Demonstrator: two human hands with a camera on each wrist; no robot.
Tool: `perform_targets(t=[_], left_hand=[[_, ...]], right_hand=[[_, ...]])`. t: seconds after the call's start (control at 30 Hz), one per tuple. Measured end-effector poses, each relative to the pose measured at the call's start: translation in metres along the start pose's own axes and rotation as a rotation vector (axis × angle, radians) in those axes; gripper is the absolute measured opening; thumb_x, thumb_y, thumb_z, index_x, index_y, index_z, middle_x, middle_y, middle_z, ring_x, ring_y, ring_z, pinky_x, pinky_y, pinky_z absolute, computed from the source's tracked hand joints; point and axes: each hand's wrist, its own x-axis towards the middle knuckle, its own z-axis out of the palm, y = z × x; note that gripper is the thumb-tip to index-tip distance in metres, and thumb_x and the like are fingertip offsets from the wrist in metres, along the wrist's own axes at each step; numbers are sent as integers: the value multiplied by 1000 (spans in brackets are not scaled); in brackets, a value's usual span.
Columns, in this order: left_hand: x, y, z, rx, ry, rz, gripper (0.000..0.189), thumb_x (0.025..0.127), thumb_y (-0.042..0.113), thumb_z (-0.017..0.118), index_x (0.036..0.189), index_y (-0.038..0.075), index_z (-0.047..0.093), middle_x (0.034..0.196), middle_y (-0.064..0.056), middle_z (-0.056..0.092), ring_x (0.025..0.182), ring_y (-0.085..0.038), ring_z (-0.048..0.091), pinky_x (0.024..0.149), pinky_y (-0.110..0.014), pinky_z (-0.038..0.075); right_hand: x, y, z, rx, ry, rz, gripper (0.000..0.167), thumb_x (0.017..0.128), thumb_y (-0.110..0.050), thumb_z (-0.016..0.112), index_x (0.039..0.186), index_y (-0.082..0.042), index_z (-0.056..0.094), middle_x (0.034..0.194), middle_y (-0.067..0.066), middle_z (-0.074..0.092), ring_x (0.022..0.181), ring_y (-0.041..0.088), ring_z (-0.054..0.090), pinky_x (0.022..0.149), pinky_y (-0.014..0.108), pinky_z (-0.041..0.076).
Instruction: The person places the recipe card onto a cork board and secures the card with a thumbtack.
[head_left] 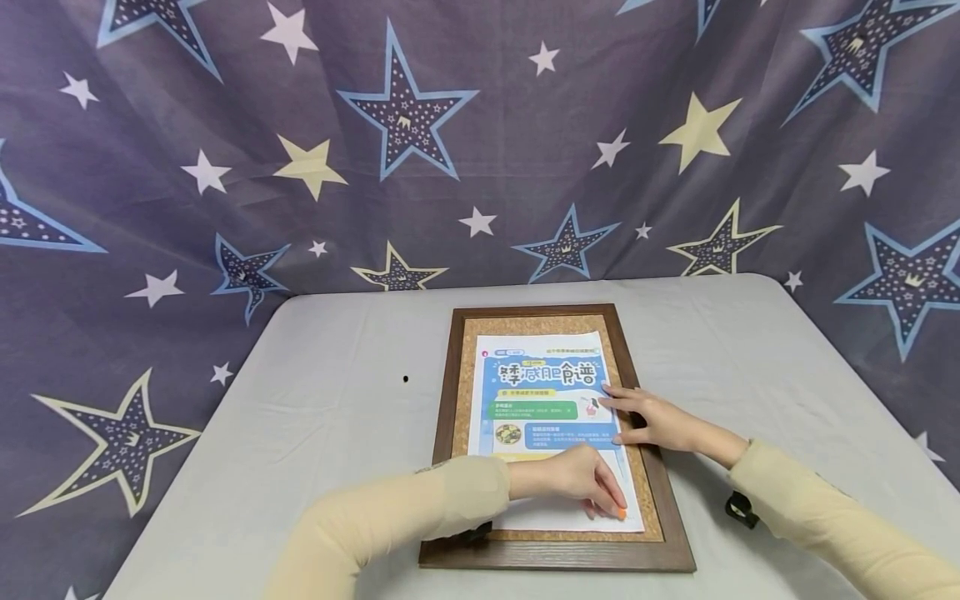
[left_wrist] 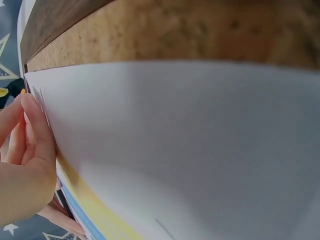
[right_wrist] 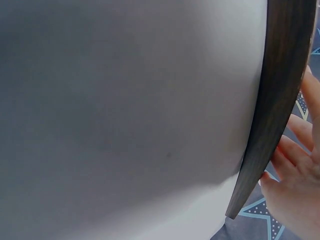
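Note:
A printed poster (head_left: 551,467) in blue, green and yellow lies on a cork board (head_left: 532,323) with a dark brown wooden frame (head_left: 558,556). At the poster's lower right corner my left hand (head_left: 583,477) pinches a small orange pushpin (head_left: 622,514) between thumb and fingers. In the left wrist view only the orange tip (left_wrist: 23,91) shows above the fingertips; whether the point is in the cork is hidden. My right hand (head_left: 663,423) rests on the poster's right edge with fingers spread and mostly straight. The right wrist view shows that hand (right_wrist: 295,170) beyond the frame's side.
The board lies on a table with a pale grey cover (head_left: 337,467). A small black speck (head_left: 406,378) is left of the board. A pink spot (head_left: 485,354) marks the poster's upper left corner. Behind the table hangs a star-patterned curtain (head_left: 480,125).

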Motion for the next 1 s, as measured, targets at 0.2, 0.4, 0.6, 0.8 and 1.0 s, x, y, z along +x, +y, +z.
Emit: perform_targets(t=[0.2, 0.4, 0.6, 0.8, 1.0], left_hand=[[4, 1, 2, -36, 12, -56, 8, 73, -2, 67, 80, -4, 70, 66, -10, 67, 42, -5, 52, 44, -21, 48], [5, 1, 4, -57, 8, -62, 7, 73, -3, 67, 79, -5, 69, 65, -10, 67, 40, -4, 50, 41, -20, 46], [4, 2, 5, -56, 21, -72, 6, 73, -4, 66, 78, -5, 69, 65, -10, 67, 39, -4, 49, 41, -19, 46], [4, 5, 6, -27, 34, -85, 5, 72, -3, 67, 77, -3, 70, 65, -9, 67, 38, -4, 48, 40, -19, 45], [3, 6, 7, 14, 44, -85, 4, 73, -2, 67, 75, -2, 70, 62, -8, 66, 37, -4, 47, 39, -20, 45]], right_hand=[[0, 1, 0, -8, 2, -1, 56, 80, -26, 64, 123, 6, 47, 132, 29, 34, 117, 48, 32, 90, 60, 30], [0, 1, 0, -5, 3, -11, 56, 80, -25, 64, 123, 6, 47, 132, 29, 34, 117, 47, 33, 90, 59, 31], [0, 1, 1, -5, 3, -8, 55, 80, -25, 64, 122, 6, 48, 132, 29, 35, 117, 47, 33, 90, 58, 31], [0, 1, 1, 1, -3, 3, 56, 80, -25, 64, 123, 6, 47, 132, 29, 34, 118, 48, 32, 90, 60, 30], [0, 1, 1, 1, -4, 2, 56, 80, -25, 64, 123, 6, 47, 133, 29, 34, 118, 48, 32, 90, 60, 29]])
